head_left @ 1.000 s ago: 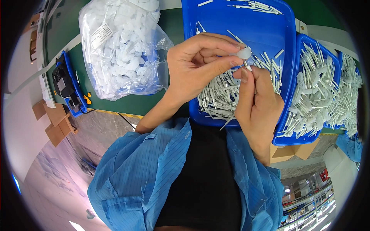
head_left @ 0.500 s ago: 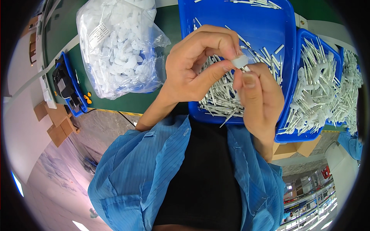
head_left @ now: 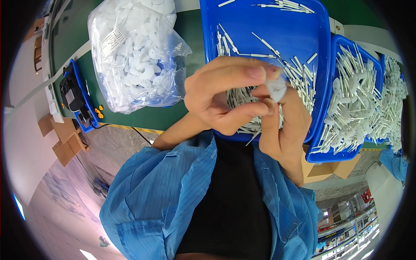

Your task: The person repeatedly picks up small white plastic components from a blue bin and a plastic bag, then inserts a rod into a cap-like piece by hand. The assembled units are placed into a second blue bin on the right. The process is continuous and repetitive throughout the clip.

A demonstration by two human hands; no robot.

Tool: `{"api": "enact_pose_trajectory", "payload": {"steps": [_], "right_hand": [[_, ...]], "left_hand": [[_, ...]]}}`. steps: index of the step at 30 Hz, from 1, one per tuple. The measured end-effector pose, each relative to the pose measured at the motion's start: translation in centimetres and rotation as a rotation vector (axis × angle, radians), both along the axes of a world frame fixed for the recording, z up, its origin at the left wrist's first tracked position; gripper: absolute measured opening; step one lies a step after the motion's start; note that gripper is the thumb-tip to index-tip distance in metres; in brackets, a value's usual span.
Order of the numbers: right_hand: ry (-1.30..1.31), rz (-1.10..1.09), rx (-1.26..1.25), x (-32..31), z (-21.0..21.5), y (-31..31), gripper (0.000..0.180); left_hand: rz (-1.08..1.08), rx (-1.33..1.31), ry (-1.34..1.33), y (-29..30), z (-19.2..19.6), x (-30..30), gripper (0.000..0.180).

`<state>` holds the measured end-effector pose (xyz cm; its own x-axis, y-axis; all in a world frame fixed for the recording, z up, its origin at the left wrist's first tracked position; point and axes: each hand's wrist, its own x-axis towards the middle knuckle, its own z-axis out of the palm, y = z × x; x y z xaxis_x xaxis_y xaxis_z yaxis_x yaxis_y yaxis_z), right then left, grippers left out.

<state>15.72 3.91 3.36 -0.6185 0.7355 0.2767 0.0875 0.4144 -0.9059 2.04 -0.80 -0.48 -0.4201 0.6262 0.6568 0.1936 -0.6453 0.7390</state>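
A small translucent white plastic piece [head_left: 277, 89] is held between my two hands above the large blue tray [head_left: 264, 27]. My left hand [head_left: 225, 93] curves round it, index fingertip at its upper edge and thumb at its lower left. My right hand [head_left: 286, 123] pinches at the piece from the right, with its fingers partly behind it. Whether a stick is fixed in the piece is hidden by the fingers. Below the hands, many thin white sticks with metal tips [head_left: 299, 80] lie heaped in the tray.
Left of the tray a clear bag [head_left: 138, 65] of white plastic pieces rests on the green table [head_left: 190, 34]. At right, a smaller blue tray [head_left: 323, 157] holds sticks fitted with white pieces, beside another such heap [head_left: 393, 99]. Far left are a blue tray with black parts [head_left: 76, 97] and orange pieces [head_left: 99, 112].
Both hands have come down slightly toward me. The plastic piece has turned its broader face up, and the white stick seen in my right fingers is now out of sight.
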Motion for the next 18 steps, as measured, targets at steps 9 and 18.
{"api": "enact_pose_trajectory", "payload": {"steps": [9, 18], "right_hand": [[-0.066, 0.013, 0.18, 0.5, -0.9, 0.6, 0.023], [0.014, 0.065, 0.116, 0.4, -0.9, 0.9, 0.024]], "left_hand": [[-0.004, -0.053, 0.357, 0.2, 0.4, -2.2, 0.048], [-0.066, -0.038, 0.214, 0.5, 0.3, -3.7, 0.04]]}}
